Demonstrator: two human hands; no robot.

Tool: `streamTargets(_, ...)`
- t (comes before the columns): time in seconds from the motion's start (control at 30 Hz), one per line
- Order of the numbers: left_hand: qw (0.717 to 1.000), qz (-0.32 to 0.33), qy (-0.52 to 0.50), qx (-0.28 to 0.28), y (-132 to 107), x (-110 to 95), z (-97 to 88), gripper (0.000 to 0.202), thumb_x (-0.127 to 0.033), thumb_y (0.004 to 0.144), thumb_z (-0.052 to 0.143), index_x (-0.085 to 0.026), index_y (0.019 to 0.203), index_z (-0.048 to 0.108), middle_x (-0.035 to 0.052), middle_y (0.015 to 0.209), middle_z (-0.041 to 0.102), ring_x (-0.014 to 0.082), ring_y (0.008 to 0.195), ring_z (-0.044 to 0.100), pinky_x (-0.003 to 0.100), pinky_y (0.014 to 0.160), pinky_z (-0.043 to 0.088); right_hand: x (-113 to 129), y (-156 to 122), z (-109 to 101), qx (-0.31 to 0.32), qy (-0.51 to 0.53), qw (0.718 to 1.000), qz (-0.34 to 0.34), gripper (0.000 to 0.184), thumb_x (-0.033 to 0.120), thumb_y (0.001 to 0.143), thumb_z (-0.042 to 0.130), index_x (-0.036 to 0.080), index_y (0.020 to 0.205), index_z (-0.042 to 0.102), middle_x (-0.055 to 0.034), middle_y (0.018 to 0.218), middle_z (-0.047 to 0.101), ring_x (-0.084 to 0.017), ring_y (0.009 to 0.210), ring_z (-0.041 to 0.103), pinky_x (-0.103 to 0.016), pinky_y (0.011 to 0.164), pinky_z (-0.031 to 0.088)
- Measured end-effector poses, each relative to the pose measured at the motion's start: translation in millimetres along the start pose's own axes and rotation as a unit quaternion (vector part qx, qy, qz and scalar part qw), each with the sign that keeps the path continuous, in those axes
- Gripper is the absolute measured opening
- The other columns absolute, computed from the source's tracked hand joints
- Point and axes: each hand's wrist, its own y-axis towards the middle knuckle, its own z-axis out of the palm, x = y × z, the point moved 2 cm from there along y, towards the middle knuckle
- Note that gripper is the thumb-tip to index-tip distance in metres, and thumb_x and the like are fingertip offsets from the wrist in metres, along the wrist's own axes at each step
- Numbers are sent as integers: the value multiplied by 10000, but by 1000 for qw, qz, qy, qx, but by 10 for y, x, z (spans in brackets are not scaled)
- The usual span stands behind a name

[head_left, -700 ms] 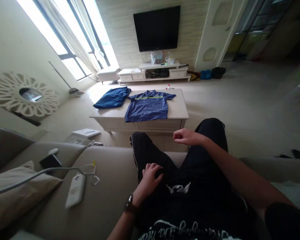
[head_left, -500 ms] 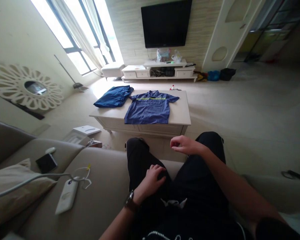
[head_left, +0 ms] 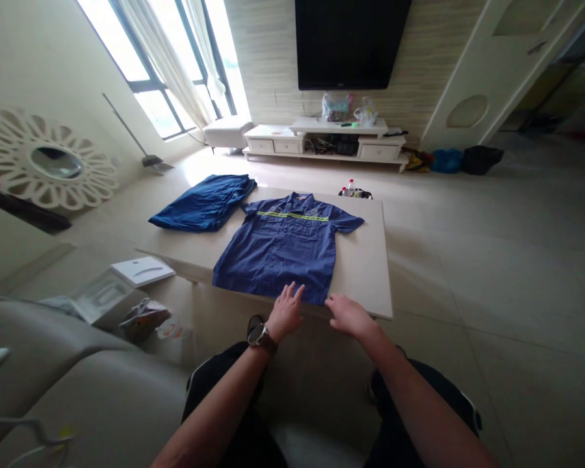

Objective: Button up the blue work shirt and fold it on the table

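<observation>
A navy short-sleeved work shirt [head_left: 292,250] with a yellow reflective stripe across the chest lies flat, front up, on the pale table [head_left: 363,273], its collar away from me. Over its bottom hem reaches my left hand [head_left: 286,313], fingers spread and holding nothing; whether the fingertips touch the cloth I cannot tell. My right hand [head_left: 350,316] is at the shirt's lower right corner, fingers loosely bent, with no cloth visibly gripped. Left of the shirt lies a folded blue garment [head_left: 202,205].
Small bottles [head_left: 351,188] stand at the table's far edge. A grey sofa [head_left: 121,403] is at my left, with an open white box [head_left: 107,296] and a bag [head_left: 143,318] on the floor beyond it. A low TV cabinet [head_left: 273,144] stands along the far wall.
My view has moved forward, closer to the table. Both hands have left my lap area and reached out to the shirt's near hem. The shirt and folded garment lie as before.
</observation>
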Motion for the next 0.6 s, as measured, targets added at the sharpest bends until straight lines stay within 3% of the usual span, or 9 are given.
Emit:
streamTargets(0.1, 998, -16, 51, 40, 490, 134, 139, 1067, -93, 730, 735, -233, 1658, 227, 187, 1752, 145, 432, 1611, 103, 633, 1257, 238, -219, 392, 167, 6, 30, 1000, -1, 529, 126, 838, 695, 172, 1359, 623, -155, 1539, 513, -311, 1411, 477, -421, 1086, 481)
streamTargets(0.2, 994, -14, 77, 78, 673, 188, 308, 1103, -55, 687, 740, -205, 1659, 241, 217, 1742, 150, 460, 1597, 127, 640, 1244, 253, -317, 624, 258, 3, 64, 998, -13, 733, 95, 808, 698, 230, 1504, 511, -92, 1692, 334, -295, 1554, 293, -481, 1181, 420)
streamTargets(0.3, 993, -3, 80, 83, 714, 131, 416, 1146, -80, 657, 772, -161, 1662, 227, 256, 1733, 131, 476, 1592, 120, 618, 1243, 269, -301, 765, 320, 7, 78, 997, -19, 824, 44, 797, 648, 285, 1560, 450, -48, 1702, 323, -268, 1580, 251, -502, 1205, 395)
streamTargets(0.43, 994, 47, 31, 94, 740, -3, 459, 1087, -171, 710, 762, -134, 1658, 231, 239, 1739, 136, 439, 1608, 88, 578, 1274, 229, -272, 838, 404, 37, 61, 997, 2, 843, 68, 807, 650, 298, 1585, 419, -40, 1692, 343, -283, 1579, 263, -540, 1189, 404)
streamTargets(0.53, 993, 55, -29, 102, 707, 18, 438, 1053, -228, 750, 753, -214, 1661, 223, 178, 1761, 100, 400, 1624, 46, 590, 1282, 187, -341, 839, 420, 39, 44, 997, 42, 793, 124, 855, 629, 297, 1595, 402, -22, 1699, 322, -282, 1579, 264, -582, 1194, 378)
streamTargets(0.6, 996, 16, -59, 69, 647, 119, 381, 975, -280, 790, 739, -266, 1639, 260, 149, 1764, 110, 389, 1626, 69, 593, 1277, 175, -406, 828, 414, 38, 35, 996, 76, 757, 150, 878, 606, 299, 1593, 407, -15, 1696, 330, -291, 1575, 271, -599, 1199, 357)
